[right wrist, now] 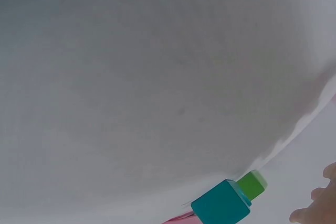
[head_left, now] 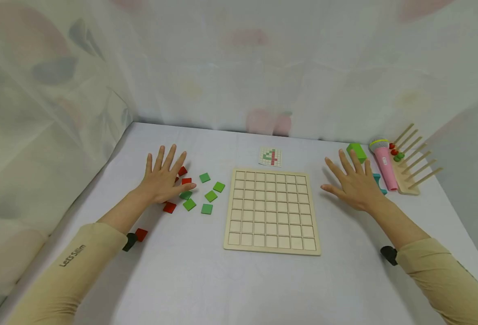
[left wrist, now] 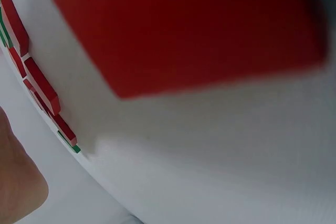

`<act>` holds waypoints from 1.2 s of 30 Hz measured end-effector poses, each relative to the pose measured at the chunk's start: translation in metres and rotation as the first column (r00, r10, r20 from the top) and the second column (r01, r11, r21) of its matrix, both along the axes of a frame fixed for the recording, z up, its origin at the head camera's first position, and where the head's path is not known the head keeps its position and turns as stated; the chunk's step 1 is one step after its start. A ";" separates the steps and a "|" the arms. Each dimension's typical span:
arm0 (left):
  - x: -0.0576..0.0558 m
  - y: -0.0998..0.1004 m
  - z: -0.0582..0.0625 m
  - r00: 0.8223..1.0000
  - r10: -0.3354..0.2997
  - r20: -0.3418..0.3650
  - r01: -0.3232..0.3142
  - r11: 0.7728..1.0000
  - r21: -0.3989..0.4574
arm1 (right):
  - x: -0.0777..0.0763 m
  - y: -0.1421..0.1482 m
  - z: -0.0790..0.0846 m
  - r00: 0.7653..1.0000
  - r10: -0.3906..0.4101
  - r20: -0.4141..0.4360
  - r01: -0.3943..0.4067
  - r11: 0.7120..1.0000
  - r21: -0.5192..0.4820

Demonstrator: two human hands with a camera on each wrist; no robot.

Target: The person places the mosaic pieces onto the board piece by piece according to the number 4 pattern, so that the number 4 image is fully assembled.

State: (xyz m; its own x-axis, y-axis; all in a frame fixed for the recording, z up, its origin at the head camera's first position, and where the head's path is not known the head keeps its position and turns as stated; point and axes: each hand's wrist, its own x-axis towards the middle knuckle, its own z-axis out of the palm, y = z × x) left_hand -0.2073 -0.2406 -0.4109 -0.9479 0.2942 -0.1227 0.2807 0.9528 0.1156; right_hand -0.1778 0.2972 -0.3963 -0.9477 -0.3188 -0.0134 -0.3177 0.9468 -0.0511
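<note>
left hand spreads empty near six visible green tiles, right hand likewise beside one board.

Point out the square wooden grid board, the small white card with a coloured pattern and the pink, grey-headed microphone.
Square wooden grid board (head_left: 271,206): head view, on its central cell.
White patterned card (head_left: 270,156): head view, middle of its face.
Pink microphone (head_left: 386,170): head view, on its handle.

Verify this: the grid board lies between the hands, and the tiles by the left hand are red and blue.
Blue is wrong: the head view shows the tiles by the left hand are red and green. The grid board does lie between it and the right hand.
</note>
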 end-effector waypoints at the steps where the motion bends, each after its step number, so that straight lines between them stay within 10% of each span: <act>1: 0.000 0.000 0.000 1.000 -0.001 0.001 0.001 1.000 0.000 | 0.000 0.001 0.000 1.000 0.000 -0.003 0.000 1.000 -0.001; 19: -0.014 0.007 0.001 1.000 0.014 -0.002 -0.014 1.000 0.016 | -0.009 -0.001 0.004 0.999 -0.021 -0.027 0.020 0.999 -0.036; 27: -0.027 0.024 0.009 0.999 -0.029 0.027 0.024 0.986 0.167 | -0.021 -0.021 0.010 0.987 0.001 0.162 0.041 0.965 -0.260; 36: -0.029 0.041 0.009 0.987 -0.099 0.130 0.056 0.954 0.294 | -0.022 -0.043 -0.002 0.922 0.104 0.374 0.030 0.941 -0.336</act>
State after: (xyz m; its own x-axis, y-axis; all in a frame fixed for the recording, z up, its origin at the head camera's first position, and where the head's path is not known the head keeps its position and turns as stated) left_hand -0.2365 -0.1993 -0.4016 -0.8997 0.4088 -0.1532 0.3130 0.8487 0.4263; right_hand -0.1993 0.2547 -0.3978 -0.8776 -0.4034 -0.2589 -0.2450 0.8418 -0.4810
